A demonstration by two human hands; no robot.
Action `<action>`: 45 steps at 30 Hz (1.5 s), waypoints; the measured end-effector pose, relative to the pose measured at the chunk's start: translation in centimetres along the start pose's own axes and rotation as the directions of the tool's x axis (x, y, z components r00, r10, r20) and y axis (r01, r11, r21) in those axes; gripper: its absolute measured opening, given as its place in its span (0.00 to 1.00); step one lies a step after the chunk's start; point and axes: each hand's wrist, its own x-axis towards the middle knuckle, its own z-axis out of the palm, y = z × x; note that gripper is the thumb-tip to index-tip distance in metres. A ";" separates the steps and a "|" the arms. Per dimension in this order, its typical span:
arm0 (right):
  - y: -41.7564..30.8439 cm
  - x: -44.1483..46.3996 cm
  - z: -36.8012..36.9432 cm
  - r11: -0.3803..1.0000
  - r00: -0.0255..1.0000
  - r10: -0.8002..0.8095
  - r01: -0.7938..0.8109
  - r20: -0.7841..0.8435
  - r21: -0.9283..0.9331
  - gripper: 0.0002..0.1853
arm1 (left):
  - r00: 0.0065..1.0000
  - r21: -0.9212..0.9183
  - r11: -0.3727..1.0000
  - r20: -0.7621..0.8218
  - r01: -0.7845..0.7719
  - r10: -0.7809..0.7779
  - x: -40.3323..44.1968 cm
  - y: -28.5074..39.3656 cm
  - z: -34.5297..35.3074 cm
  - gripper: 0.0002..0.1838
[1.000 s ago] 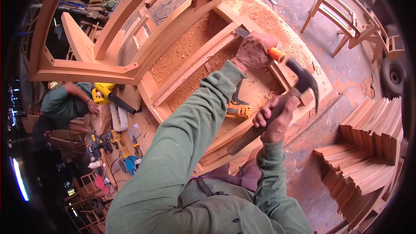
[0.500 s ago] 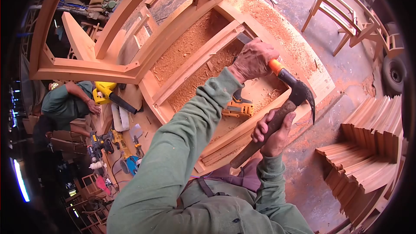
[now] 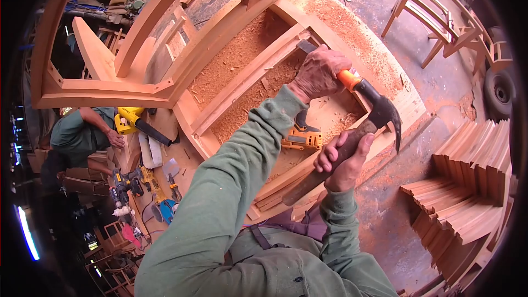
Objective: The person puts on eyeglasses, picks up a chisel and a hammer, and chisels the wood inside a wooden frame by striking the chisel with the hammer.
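Observation:
My left hand (image 3: 322,71) is wrapped round a chisel, whose orange handle (image 3: 348,80) sticks out on the right and whose metal blade (image 3: 306,46) rests at the joint of a wooden frame (image 3: 250,80). In my right hand (image 3: 345,159) is a claw hammer (image 3: 381,114), gripped by its dark handle. The hammer's head is at the end of the chisel handle. Under my left forearm a yellow power tool (image 3: 302,136) lies inside the frame, partly hidden, among wood shavings.
A large angled wooden frame (image 3: 115,96) rises at upper left. A co-worker's arm (image 3: 99,118) is beside a yellow blower (image 3: 131,116). Power tools (image 3: 151,181) lie at lower left. Stacked wood pieces (image 3: 462,187), a chair frame (image 3: 429,16) and a tyre (image 3: 499,93) are on the right.
The hammer's head has swung up against the chisel handle since the first frame, and my right hand has shifted slightly left and down. My left hand keeps its hold near the same joint.

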 end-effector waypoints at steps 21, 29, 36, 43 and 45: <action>-1.3 0.1 -0.3 0.997 0.997 -0.048 0.044 -0.067 -0.056 0.37 | 1.000 -0.019 1.000 -0.019 -0.005 0.005 -0.6 0.3 -0.4 0.10; -0.9 0.4 -0.1 0.994 0.999 -0.028 0.024 -0.039 -0.111 0.37 | 1.000 -0.021 1.000 -0.013 0.009 -0.010 0.0 -0.5 -0.8 0.10; 0.0 -2.0 -1.3 0.992 0.994 -0.105 0.106 -0.015 0.073 0.37 | 0.999 0.067 0.997 0.043 -0.034 0.031 -0.6 2.1 -0.8 0.11; 1.4 -2.4 -0.9 0.997 0.997 -0.074 0.074 0.028 0.001 0.37 | 1.000 0.064 0.998 0.008 -0.015 0.015 -1.2 1.7 -1.4 0.09; 1.4 -2.3 -0.7 0.998 0.997 -0.066 0.067 0.030 -0.016 0.37 | 1.000 0.042 0.999 0.002 0.003 -0.003 -1.3 1.5 -1.5 0.09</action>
